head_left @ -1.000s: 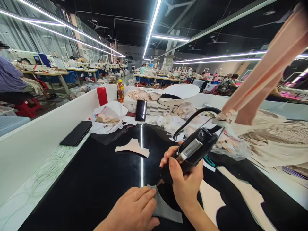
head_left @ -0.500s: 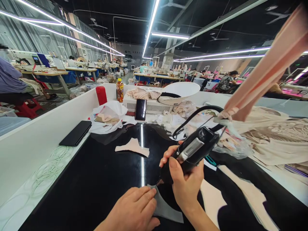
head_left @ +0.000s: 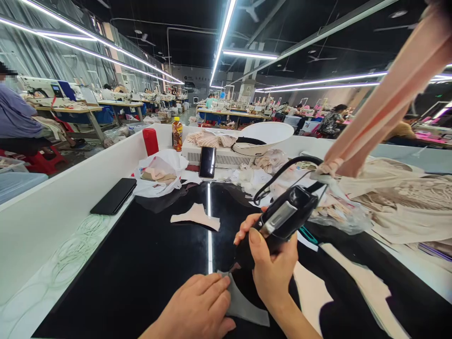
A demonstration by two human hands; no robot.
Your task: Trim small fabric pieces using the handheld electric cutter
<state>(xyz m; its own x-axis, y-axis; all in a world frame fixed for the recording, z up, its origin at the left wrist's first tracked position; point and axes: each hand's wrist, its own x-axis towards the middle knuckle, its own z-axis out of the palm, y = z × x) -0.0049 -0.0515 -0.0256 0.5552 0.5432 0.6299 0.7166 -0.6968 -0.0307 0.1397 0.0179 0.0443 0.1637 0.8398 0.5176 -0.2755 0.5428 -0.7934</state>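
Note:
My right hand (head_left: 273,268) is wrapped round a black corded hand tool (head_left: 282,221) with a metal plate on its side. The tool slants down to the left and its tip is hidden behind my fingers. A knotted pink cloth strip (head_left: 384,103) is tied at its upper end. My left hand (head_left: 203,303), fingers together and bent, holds a curved grey translucent piece (head_left: 245,306) against the black tabletop (head_left: 141,263). Beyond my hands lies a small cream fabric piece (head_left: 196,216). A larger cream piece (head_left: 310,292) is partly behind my right forearm.
Long cream pieces (head_left: 363,282) and heaped beige fabric (head_left: 413,188) lie at right. A black phone (head_left: 113,195) rests by the left wall. At the back are a plastic bag (head_left: 158,174), an upright phone (head_left: 207,162), a bottle (head_left: 177,134) and a white dish (head_left: 268,134).
The camera view has shifted slightly. Both hands, the tool and the grey piece stay nearly where they were.

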